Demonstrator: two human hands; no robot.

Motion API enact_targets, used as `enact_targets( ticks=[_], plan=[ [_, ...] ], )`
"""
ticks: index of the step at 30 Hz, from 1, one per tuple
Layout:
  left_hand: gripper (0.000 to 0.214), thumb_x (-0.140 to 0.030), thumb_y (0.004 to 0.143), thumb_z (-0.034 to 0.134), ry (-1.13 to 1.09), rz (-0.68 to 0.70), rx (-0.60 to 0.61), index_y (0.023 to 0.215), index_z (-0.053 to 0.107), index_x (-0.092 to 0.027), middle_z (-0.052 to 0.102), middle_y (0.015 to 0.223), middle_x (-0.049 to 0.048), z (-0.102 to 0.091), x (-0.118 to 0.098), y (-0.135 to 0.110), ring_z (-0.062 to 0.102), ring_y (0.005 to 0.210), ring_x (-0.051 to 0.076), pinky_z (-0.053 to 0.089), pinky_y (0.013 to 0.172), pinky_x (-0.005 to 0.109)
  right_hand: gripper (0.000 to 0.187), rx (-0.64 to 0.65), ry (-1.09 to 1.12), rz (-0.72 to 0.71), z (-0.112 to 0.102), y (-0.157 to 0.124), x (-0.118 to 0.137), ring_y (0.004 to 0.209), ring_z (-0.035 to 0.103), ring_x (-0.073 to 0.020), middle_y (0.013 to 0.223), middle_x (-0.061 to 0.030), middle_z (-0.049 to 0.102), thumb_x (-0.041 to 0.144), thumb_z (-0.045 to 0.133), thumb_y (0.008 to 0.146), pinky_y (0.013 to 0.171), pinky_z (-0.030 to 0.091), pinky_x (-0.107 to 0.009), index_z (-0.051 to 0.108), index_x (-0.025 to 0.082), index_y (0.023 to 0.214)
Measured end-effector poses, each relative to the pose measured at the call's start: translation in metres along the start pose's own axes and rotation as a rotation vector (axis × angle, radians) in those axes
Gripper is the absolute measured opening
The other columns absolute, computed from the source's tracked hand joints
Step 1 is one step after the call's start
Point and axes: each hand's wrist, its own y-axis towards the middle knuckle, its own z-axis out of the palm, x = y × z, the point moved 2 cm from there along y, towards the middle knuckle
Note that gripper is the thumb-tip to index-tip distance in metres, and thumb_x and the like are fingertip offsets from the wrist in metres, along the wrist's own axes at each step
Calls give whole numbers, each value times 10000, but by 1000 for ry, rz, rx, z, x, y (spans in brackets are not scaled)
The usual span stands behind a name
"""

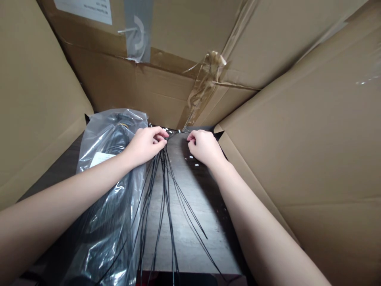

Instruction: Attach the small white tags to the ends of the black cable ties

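A bundle of thin black wires [163, 190] fans out from my left hand [145, 146] and runs down across a dark wood-grain board [190, 206]. The fingertips of that hand pinch the wires' upper ends. My right hand [204, 147] sits just beside them with its fingers curled, and I cannot see whether it holds anything. Several tiny white pieces [191, 157] lie on the board below its fingers. Under my left forearm lies a clear plastic bag [104, 222] holding a coiled black cable, with a white label [101, 159] inside.
Large brown cardboard panels [297, 119] close in on the right, with another [35, 99] on the left. A cardboard wall [160, 87] stands behind the board, with clear tape [205, 83] and grey tape [138, 31] on it. More white bits lie along the board's far edge.
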Motion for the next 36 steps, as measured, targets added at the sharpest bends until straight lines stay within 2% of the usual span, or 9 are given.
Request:
enact_targets(
  ticks=[4, 8, 12, 15, 19, 21, 23, 29, 36],
  plan=[
    [202, -187, 808, 630, 2, -13, -22, 956, 761, -147, 781, 868, 42, -1, 1, 0, 693, 743, 156, 550, 725, 266, 269, -71, 29, -39, 1, 1, 2, 965, 669, -251, 991, -111, 717, 95, 471, 842, 913, 491, -352, 722, 170, 904],
    [211, -202, 827, 631, -11, -32, -50, 975, 768, -140, 787, 896, 51, -2, 1, 0, 700, 773, 165, 543, 751, 274, 288, -238, 116, -81, 1, 3, 4, 847, 646, -237, 962, -134, 700, 71, 464, 823, 830, 493, -354, 725, 131, 930],
    [197, -217, 842, 612, -80, -83, -131, 950, 755, -135, 776, 875, 58, -4, 3, 2, 699, 772, 170, 529, 750, 279, 254, -350, 277, -117, 3, 4, 8, 722, 604, -195, 829, -93, 675, 43, 499, 756, 754, 487, -333, 723, 135, 829],
    [167, -221, 828, 612, -150, -118, -204, 910, 729, -135, 760, 863, 61, -5, 9, 5, 690, 759, 172, 519, 726, 282, 211, -341, 493, -107, 7, 2, 16, 684, 594, -164, 767, -42, 670, 62, 528, 726, 722, 484, -309, 709, 159, 773],
    [142, -222, 810, 615, -171, -129, -252, 887, 712, -152, 745, 850, 47, -5, 16, 8, 658, 715, 161, 518, 697, 282, 165, -225, 830, -55, 17, -1, 30, 694, 616, -153, 774, -13, 682, 119, 568, 705, 690, 493, -291, 701, 176, 785],
    [130, -210, 809, 616, -186, -138, -260, 885, 706, -155, 735, 833, 40, -6, 16, 8, 647, 698, 154, 517, 683, 273, 148, -201, 904, -60, 22, -2, 37, 697, 620, -148, 787, -12, 681, 138, 597, 694, 673, 498, -282, 705, 175, 789],
    [112, -186, 815, 610, -237, -161, -287, 882, 693, -151, 728, 842, 39, -7, 15, 9, 640, 681, 140, 510, 655, 255, 144, -205, 905, -94, 24, -3, 41, 702, 623, -144, 798, -13, 679, 138, 613, 690, 659, 503, -272, 715, 177, 784],
    [108, -106, 821, 561, -388, -247, -474, 865, 652, -143, 701, 875, 29, -14, 12, 11, 605, 621, 97, 492, 619, 225, 240, -315, 748, -227, 25, -4, 44, 723, 627, -144, 815, -33, 658, 99, 575, 736, 642, 532, -262, 766, 179, 856],
    [110, -141, 821, 574, -206, -214, -405, 867, 673, -150, 739, 932, 63, -13, 18, 12, 660, 830, 174, 516, 769, 289, 271, -357, 643, -252, 25, -3, 41, 787, 644, -165, 850, -58, 668, 63, 555, 770, 666, 551, -277, 790, 182, 832]
  ],
)
